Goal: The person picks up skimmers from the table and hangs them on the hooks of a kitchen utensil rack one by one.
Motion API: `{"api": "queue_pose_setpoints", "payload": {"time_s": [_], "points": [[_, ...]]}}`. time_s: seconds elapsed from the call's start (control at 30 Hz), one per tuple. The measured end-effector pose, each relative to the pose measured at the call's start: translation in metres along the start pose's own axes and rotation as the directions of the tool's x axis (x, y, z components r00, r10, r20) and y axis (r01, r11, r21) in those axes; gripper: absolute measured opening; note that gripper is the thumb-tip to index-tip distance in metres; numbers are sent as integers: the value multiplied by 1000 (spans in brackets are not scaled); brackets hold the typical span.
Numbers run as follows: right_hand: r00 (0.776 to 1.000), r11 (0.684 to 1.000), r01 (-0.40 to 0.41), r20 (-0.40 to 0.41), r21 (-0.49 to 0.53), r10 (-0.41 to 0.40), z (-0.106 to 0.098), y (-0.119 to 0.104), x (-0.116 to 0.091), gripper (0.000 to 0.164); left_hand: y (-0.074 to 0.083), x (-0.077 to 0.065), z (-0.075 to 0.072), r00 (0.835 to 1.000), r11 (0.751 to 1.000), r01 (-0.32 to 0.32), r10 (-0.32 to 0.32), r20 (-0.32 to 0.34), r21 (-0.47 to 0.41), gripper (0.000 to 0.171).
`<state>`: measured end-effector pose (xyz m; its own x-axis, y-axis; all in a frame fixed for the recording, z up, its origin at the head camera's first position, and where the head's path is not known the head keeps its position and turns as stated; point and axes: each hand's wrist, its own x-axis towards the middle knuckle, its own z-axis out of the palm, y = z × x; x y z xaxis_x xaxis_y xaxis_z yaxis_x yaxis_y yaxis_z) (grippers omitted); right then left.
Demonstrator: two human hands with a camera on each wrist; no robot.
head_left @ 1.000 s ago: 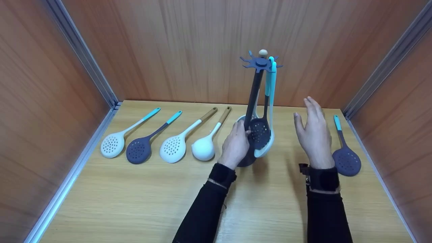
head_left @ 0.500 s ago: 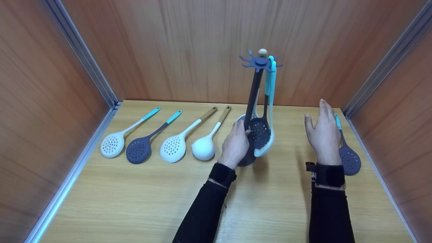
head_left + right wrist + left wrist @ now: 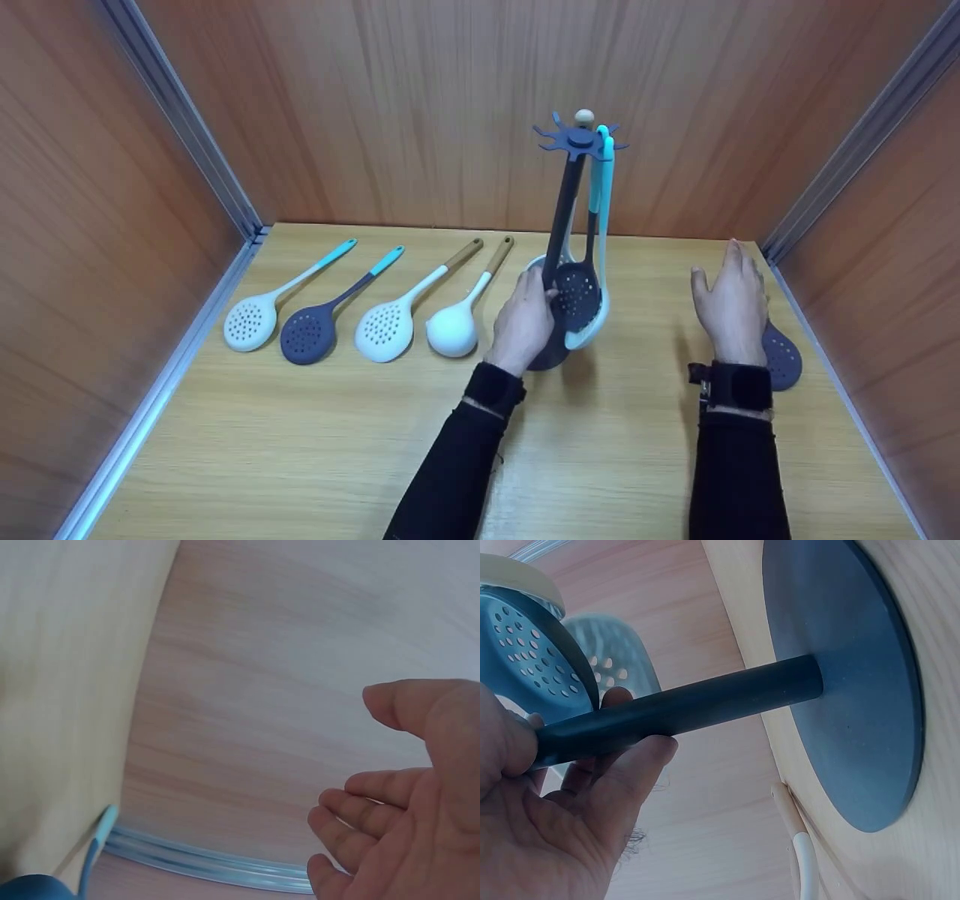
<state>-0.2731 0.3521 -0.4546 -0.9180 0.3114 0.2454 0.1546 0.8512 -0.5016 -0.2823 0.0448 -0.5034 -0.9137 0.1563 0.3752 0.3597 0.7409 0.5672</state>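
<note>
My left hand (image 3: pixel 523 322) grips the dark post (image 3: pixel 705 701) of a utensil stand, low above its round base (image 3: pixel 862 705). From the stand's hooked top (image 3: pixel 580 139) hang a dark slotted spoon (image 3: pixel 577 294) with a turquoise handle, a white ladle (image 3: pixel 592 330) and another pale perforated utensil, partly hidden. Over at the right, my right hand (image 3: pixel 733 307) is held above the table with fingers extended and thumb apart, holding nothing. Beneath it lies a dark skimmer (image 3: pixel 782 358), its handle covered by the hand in the head view; the right wrist view shows the turquoise handle (image 3: pixel 107 823).
Left of the stand lie a white skimmer (image 3: pixel 250 322), a dark skimmer (image 3: pixel 309 334), a white skimmer with wooden handle (image 3: pixel 384 330) and a white ladle (image 3: pixel 451 330). Wooden panels enclose the table (image 3: pixel 300 450) at back and sides.
My right hand has moved right and come lower, over the dark skimmer, covering its handle. The left hand and the stand have stayed in place.
</note>
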Motion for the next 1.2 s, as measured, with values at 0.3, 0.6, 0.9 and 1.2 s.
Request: {"api": "queue_pose_setpoints", "payload": {"time_s": [0.3,0.6,0.9,1.2], "points": [[996,997,-78,30,-19,79,14,24,8,80,-1,1,1,1000,1000,17,-16,12,-5,24],[981,983,-183,65,-12,183,15,50,11,82,0,2,0,999,999,35,-35,39,-12,23],[958,966,-253,125,-43,257,16,73,14,84,0,2,0,997,998,55,-54,52,-29,24],[936,954,-296,182,-57,301,18,85,14,88,0,2,0,998,998,52,-51,44,-34,25]]}}
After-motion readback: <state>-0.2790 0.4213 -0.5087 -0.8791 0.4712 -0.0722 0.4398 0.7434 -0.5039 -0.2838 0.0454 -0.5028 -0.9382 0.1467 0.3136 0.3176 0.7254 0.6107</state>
